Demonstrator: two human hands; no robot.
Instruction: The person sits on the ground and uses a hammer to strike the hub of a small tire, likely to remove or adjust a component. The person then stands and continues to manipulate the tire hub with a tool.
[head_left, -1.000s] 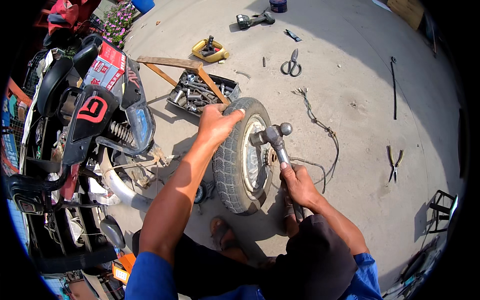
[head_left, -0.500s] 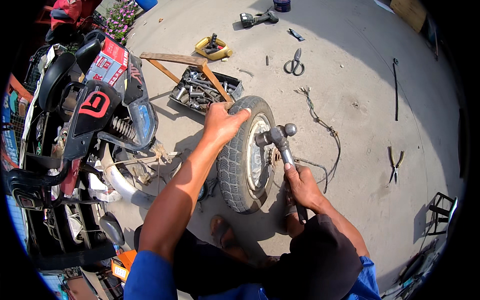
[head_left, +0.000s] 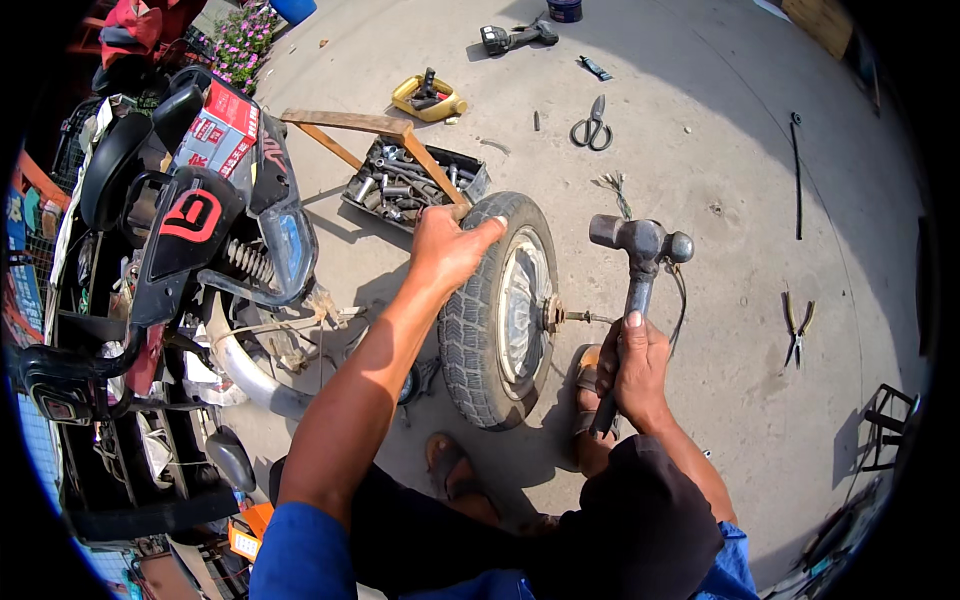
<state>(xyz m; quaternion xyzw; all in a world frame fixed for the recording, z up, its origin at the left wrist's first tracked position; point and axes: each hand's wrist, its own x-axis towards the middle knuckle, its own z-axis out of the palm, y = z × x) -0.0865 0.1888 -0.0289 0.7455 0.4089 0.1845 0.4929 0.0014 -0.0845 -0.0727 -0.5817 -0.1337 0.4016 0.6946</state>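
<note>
A scooter wheel point(head_left: 470, 345) with a treaded black tyre stands upright on the ground in front of me. My left hand point(head_left: 450, 245) grips the top of its tyre, thumb over the tread. To the right of the wheel, my right hand point(head_left: 638, 375) is closed round the handle of a ball-peen hammer point(head_left: 642, 243). The hammer's head is raised and apart from the wheel, its flat face toward the rim. From the wheel's centre an axle point(head_left: 556, 314) sticks out to the right, with a cable running off it.
At left stands a partly stripped scooter point(head_left: 190, 220). Behind the wheel sit a toolbox of sockets point(head_left: 400, 185) with a wooden handle and a yellow container point(head_left: 428, 97). Shears point(head_left: 592, 128), pliers point(head_left: 796, 328), a long bar point(head_left: 797, 175) and a power tool point(head_left: 518, 38) lie on the concrete.
My right hand has swung the hammer away from the wheel's rim, to the right and slightly up. My left hand keeps its hold on the tyre.
</note>
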